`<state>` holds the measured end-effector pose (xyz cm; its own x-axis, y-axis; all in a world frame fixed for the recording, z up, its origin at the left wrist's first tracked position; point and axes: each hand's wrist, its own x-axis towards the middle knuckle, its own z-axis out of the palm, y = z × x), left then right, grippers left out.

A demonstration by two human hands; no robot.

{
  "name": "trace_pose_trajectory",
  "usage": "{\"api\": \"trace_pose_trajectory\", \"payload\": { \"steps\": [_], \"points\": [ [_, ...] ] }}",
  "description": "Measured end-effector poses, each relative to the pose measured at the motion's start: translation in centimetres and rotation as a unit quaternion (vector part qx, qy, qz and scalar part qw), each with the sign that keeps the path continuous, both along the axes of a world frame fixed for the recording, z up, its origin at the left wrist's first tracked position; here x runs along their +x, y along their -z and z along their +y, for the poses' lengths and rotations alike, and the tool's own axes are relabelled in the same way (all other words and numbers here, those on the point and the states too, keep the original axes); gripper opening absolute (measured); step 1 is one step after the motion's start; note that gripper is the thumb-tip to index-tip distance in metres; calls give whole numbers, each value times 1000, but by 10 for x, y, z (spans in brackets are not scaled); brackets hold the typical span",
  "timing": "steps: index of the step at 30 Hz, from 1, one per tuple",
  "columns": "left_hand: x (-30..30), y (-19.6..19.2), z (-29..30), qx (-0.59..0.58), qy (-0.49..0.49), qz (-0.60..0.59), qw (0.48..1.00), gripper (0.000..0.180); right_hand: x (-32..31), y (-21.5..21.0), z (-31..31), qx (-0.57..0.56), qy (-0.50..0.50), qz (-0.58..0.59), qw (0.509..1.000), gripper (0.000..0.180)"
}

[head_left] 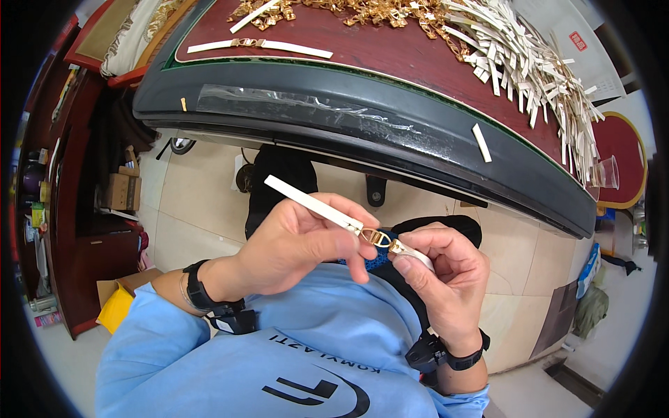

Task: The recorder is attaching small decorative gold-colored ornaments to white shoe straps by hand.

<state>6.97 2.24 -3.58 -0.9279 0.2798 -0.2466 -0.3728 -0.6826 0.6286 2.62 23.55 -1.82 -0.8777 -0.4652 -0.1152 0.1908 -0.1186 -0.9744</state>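
Above my lap, my left hand (306,240) pinches a white strap (310,203) by its inner end, the free end pointing up and left. A gold buckle (376,238) joins that end and sits between my two hands. My right hand (446,268) is closed on a second, shorter-looking white strap (414,255), mostly hidden under the thumb and fingers, beside the buckle's right side. Whether this second strap is fastened to the buckle I cannot tell. On the table, a joined piece (247,43) shows two white straps with a gold buckle between them.
The dark red table (390,70) with a padded grey edge stands in front of me. Gold buckles (355,12) are heaped at its far side, with a pile of white straps (523,63) at right. One strap (481,143) lies on the edge. A plastic cup (608,172) is at far right.
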Motion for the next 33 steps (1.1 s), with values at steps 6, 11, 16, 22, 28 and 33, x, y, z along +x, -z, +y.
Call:
{"api": "trace_pose_trajectory", "payload": {
  "steps": [6,11,16,22,28,33],
  "points": [
    [-6,2,7,-97,20,49,994,20,1,-1,-6,29,-11,38,999,23],
    [-4,0,7,-112,20,49,992,17,1,-1,-7,16,-15,45,999,20],
    [-4,-2,7,-120,19,59,991,17,2,-1,-10,15,-9,60,998,18],
    [-5,-7,8,-162,11,65,985,14,1,0,-12,33,-13,68,997,19],
    [-5,-11,9,-182,-1,42,982,10,3,-1,-18,24,22,41,999,17],
    [-6,-6,7,-133,1,35,991,12,4,1,-19,59,33,70,995,18]
  ]
}}
